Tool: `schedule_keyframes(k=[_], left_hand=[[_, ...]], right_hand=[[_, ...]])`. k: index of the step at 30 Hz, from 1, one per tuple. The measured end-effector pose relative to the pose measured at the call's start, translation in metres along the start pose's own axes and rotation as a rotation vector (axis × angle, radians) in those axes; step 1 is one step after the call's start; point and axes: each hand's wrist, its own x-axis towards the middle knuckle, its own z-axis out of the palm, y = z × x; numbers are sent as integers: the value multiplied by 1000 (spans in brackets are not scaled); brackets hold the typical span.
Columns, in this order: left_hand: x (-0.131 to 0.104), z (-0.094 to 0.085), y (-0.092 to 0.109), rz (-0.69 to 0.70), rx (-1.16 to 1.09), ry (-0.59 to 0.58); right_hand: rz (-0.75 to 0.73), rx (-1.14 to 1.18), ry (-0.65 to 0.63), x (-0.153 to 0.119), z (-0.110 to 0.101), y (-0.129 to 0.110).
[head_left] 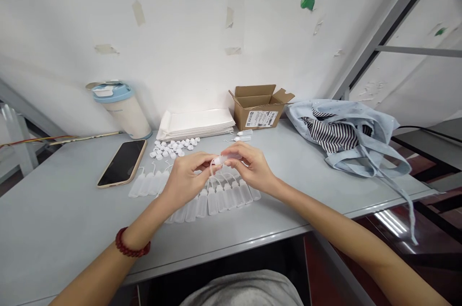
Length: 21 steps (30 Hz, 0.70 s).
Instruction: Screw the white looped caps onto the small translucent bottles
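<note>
Both hands meet over the grey table around one small translucent squeeze bottle [231,157] held on its side. The fingers of my right hand [250,166] wrap its body. At its neck, my left hand [187,177] pinches the white cap end, from which a thin bent spout tube curves down. Below my hands lies a row of similar bottles [220,197] with bent tubes, and more bottles [146,183] lie left of my left wrist. A scattered pile of small white caps [173,148] sits behind my left hand. Two more bottles [243,136] rest behind my right hand.
A phone [122,163] lies at left, near a tilted-looking blue-lidded tumbler [124,111]. Against the wall are a stack of white envelopes [197,122] and an open cardboard box [262,108]. A light blue cloth bag [346,128] covers the right side, its strap hanging over the front edge.
</note>
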Motion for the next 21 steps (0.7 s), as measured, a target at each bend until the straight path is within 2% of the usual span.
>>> schedule_keyframes(k=[1,3,9,14,17,21], left_hand=[[-1,2,0,36,25,45],[0,3,1,18,0,42],[7,-7,8,-306,-299,-163],[7,-8,7,-375,-428,-316],[4,-4,6,-293,-266,-282],[-2,5,-2,113,185,-22]], right_hand=[[46,30,3,0,1,1],[86,79,7,0,1,2],[-42,54,30,4,-1,-2],[-94,61,31,2,1,-2],[35,139,25,0,3,-1],[260,264,0,0,4,-2]])
